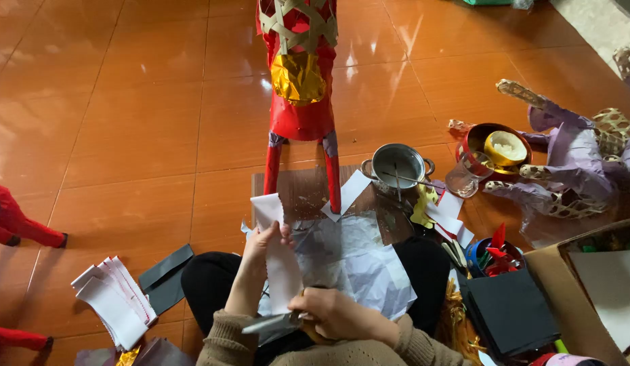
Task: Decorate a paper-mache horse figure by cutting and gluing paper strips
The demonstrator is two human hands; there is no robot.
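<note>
My left hand (262, 251) pinches a strip of white paper (278, 261) and holds it up over my lap. My right hand (332, 313) grips a pair of scissors (274, 323) whose blades point left at the lower end of the strip. Crumpled white and clear sheets (355, 261) lie across my dark trousers. In front of me stands a red paper-covered animal figure (301, 102) with a gold foil patch and a woven bamboo frame on top.
A small metal pot (397, 166) with sticks in it sits on a board. A red tin with a yellow bowl (498, 149), a purple figure (579, 166), a cardboard box (593, 285), black sheets (508, 312) lie right. White paper stack (115, 301) lies left.
</note>
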